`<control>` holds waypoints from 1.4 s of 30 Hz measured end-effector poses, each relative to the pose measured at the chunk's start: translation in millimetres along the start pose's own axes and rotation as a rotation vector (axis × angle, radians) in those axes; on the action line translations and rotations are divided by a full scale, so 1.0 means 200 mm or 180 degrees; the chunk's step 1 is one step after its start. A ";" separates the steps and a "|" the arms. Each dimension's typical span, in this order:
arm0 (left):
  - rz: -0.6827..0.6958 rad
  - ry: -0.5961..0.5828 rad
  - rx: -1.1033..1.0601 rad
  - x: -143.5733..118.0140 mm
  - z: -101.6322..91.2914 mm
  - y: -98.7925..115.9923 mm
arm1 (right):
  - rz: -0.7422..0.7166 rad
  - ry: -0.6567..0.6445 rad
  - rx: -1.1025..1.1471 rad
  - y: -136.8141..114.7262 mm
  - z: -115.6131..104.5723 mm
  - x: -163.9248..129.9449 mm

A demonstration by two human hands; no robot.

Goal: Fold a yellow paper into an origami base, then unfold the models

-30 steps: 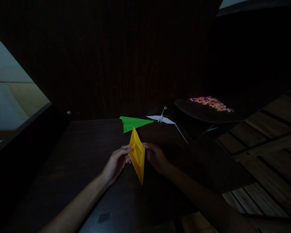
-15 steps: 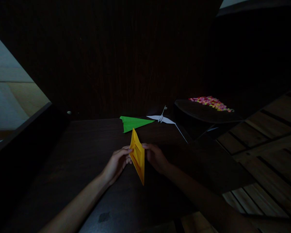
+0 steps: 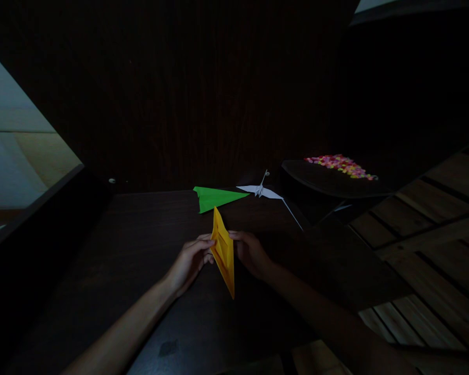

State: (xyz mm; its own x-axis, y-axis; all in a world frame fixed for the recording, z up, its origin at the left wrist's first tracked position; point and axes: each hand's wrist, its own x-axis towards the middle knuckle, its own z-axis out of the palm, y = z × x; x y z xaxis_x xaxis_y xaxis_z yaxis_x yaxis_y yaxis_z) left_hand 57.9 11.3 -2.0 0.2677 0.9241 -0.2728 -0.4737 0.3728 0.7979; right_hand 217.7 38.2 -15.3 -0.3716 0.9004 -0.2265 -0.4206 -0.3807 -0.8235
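A long, pointed yellow folded paper (image 3: 223, 250) stands on its edge over the dark wooden table (image 3: 133, 245), one tip pointing away and the other toward me. My left hand (image 3: 188, 263) pinches its left side near the middle. My right hand (image 3: 250, 253) pinches the right side opposite. Behind the yellow piece lie a green paper plane (image 3: 214, 198) and a white paper crane (image 3: 262, 191).
A dark tray (image 3: 320, 179) with several small colourful pieces (image 3: 342, 164) sits at the back right. Wooden floor planks (image 3: 426, 250) run along the right. A dark panel rises behind the table, and a pale wall shows at the left.
The two hands have pressed the yellow paper slightly narrower and it has shifted a little toward me. The green plane and white crane have not moved.
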 end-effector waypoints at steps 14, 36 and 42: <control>-0.0095 -0.0060 -0.0251 0.01 -0.01 0.00 | -0.0021 -0.0072 0.0010 -0.04 0.01 -0.01; 0.0014 0.0346 -0.0156 -0.01 0.01 0.04 | -0.0105 0.0219 0.0193 -0.03 -0.02 0.00; 0.0153 0.0427 0.0073 -0.02 0.03 0.04 | -0.0253 0.0209 -0.0197 -0.02 -0.03 0.01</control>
State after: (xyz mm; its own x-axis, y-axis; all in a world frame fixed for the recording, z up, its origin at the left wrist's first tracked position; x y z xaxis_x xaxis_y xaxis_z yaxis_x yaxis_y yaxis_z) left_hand 57.6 11.1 8.6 0.1298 0.9443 -0.3023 -0.4635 0.3273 0.8234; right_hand 224.1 43.2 -16.4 -0.2833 0.9398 -0.1911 -0.3940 -0.2957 -0.8702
